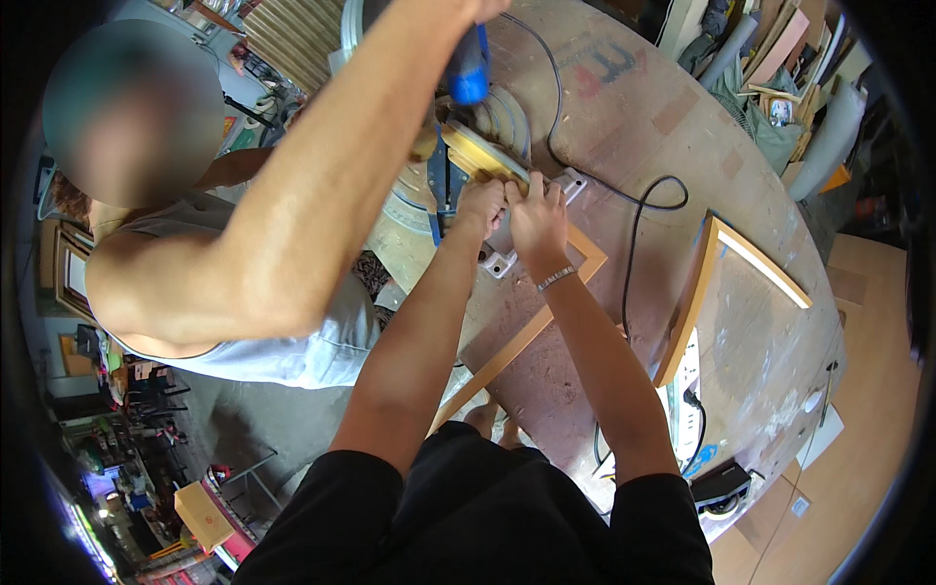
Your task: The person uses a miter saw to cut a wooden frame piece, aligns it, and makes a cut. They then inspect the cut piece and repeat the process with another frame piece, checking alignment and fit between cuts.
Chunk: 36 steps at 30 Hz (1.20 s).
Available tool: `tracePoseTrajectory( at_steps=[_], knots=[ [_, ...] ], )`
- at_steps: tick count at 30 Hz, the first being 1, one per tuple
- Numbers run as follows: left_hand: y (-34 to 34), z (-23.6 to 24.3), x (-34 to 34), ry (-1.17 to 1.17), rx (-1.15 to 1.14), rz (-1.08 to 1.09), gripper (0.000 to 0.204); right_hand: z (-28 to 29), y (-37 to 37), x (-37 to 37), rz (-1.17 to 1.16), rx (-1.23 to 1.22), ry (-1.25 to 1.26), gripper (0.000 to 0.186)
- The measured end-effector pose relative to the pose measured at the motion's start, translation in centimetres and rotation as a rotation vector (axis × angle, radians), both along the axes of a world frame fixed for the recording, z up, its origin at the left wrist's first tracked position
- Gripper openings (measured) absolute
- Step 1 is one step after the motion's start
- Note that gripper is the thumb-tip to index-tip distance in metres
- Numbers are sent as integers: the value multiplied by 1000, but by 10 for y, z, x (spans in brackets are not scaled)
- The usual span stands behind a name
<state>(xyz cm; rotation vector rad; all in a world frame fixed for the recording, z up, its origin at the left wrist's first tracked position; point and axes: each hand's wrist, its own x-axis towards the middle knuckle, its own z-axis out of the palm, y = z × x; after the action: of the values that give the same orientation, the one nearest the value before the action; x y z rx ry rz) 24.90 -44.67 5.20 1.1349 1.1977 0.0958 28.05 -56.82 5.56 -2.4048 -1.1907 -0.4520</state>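
Observation:
My left hand (480,209) and my right hand (538,219) are side by side at the miter saw (473,156), fingers bent and closed. Both press on one leg of an L-shaped wooden frame (512,353), against the saw's fence. The frame's corner shows just beyond my right wrist, and its other leg runs back toward me under my right forearm. The part under my fingers is hidden. Close by on the left, a co-worker's bare arm (341,156) reaches across above the saw, near its blue handle (469,83).
Another L-shaped wooden frame (694,302) lies at the right of the round-edged table (770,361). A black cord (634,234) loops across the tabletop. A white power strip (690,366) sits near my right elbow. The co-worker stands close on my left.

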Motion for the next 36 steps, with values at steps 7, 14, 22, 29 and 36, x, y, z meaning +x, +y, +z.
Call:
tracePoseTrajectory(
  at_steps=[7,14,22,29,36],
  knots=[
    [-5,16,0,-23,-43,43,17,-1,1,1,-2,-35,12,24],
    [-12,26,0,-10,-13,74,13,0,-1,0,10,21,6,21],
    [-13,18,3,-31,3,111,12,-1,-1,0,2,16,26,21],
    [-8,12,1,17,17,28,13,-4,-2,2,-5,16,-12,24],
    [-13,18,2,-58,2,134,10,-4,-1,1,4,42,-7,23]
  ],
)
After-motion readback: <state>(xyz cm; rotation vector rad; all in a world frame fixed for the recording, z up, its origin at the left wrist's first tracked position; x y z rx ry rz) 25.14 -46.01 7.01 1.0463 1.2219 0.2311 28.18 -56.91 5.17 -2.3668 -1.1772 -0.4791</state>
